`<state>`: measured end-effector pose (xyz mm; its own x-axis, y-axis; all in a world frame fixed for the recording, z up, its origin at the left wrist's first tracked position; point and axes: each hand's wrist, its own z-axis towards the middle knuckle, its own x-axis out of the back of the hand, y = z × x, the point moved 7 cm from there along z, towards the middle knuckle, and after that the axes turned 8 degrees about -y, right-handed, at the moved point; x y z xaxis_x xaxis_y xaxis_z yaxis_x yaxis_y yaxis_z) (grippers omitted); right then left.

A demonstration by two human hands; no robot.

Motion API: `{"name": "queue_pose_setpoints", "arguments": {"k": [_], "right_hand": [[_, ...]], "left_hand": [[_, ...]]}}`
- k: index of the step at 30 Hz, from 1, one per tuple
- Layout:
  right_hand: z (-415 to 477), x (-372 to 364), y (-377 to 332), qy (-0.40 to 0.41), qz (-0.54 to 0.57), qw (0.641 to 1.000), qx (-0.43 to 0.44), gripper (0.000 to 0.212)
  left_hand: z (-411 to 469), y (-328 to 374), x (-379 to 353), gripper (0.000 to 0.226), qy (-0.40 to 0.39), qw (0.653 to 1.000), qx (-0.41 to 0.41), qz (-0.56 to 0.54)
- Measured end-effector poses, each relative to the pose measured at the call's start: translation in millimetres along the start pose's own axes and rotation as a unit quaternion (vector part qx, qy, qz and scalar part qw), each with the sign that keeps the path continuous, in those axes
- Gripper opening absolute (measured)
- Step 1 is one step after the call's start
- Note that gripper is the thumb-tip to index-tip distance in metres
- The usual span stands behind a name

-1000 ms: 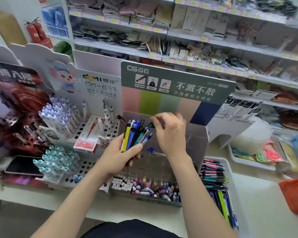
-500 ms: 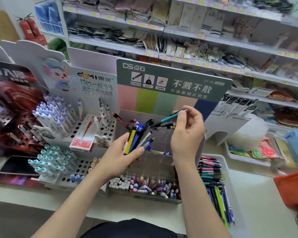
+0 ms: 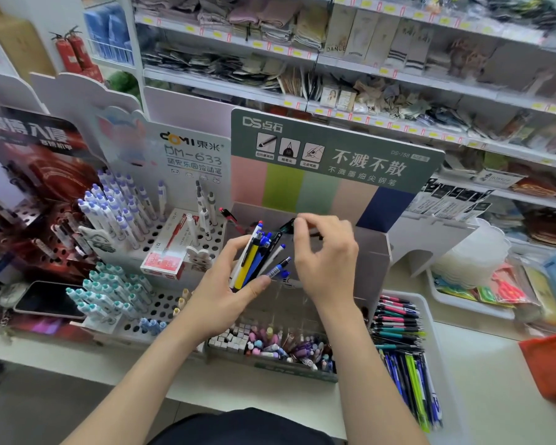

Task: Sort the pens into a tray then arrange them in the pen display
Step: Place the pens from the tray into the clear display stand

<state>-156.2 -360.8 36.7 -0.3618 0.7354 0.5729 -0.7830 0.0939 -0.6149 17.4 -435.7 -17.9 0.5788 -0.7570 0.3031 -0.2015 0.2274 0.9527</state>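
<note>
My left hand grips a bunch of pens, yellow, blue, black and white, held upright in front of the grey pen display box under its green sign. Just right of the bunch, my right hand hovers over the box with its fingertips pinched on a dark teal pen, mostly hidden by the fingers. On the counter to the right, a white tray holds sorted pens lying in rows: pink and teal at the back, blue and green in front.
Pegboard displays of white-purple pens and teal-capped pens stand at the left, with a red pen box and a phone. Erasers and small pens fill the display's front bin. Stocked shelves rise behind; stacked white trays sit right.
My right hand, raised with the teal pen half a second ago, has come down and left to just above the display box beside the bunch. My left hand has kept its hold.
</note>
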Motion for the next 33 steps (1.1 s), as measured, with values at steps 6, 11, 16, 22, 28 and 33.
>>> {"name": "queue_pose_setpoints", "arguments": {"k": [6,11,16,22,28,33], "right_hand": [[-46,-22,26,-0.129,0.223,0.934,-0.245,0.007],[-50,1,32,-0.004,0.266,0.923,-0.278,0.01],[-55,50,42,0.192,0.186,0.942,-0.205,0.009],[-75,7,59,0.01,0.025,0.99,-0.141,0.014],[-81,-2,52,-0.008,-0.071,0.987,-0.143,0.026],[-67,-7,32,-0.093,0.202,0.945,-0.241,0.017]], "left_hand": [[1,-2,-10,0.054,-0.032,0.999,-0.009,-0.004],[3,-3,-23,0.052,-0.068,0.997,-0.015,0.028],[-1,-18,-22,0.048,-0.063,0.997,-0.001,0.039],[0,-20,-25,0.046,-0.061,0.998,-0.008,0.034],[2,-21,-29,0.044,-0.079,0.997,0.001,0.0],[4,-14,-34,0.046,-0.11,0.994,0.0,-0.02]]}}
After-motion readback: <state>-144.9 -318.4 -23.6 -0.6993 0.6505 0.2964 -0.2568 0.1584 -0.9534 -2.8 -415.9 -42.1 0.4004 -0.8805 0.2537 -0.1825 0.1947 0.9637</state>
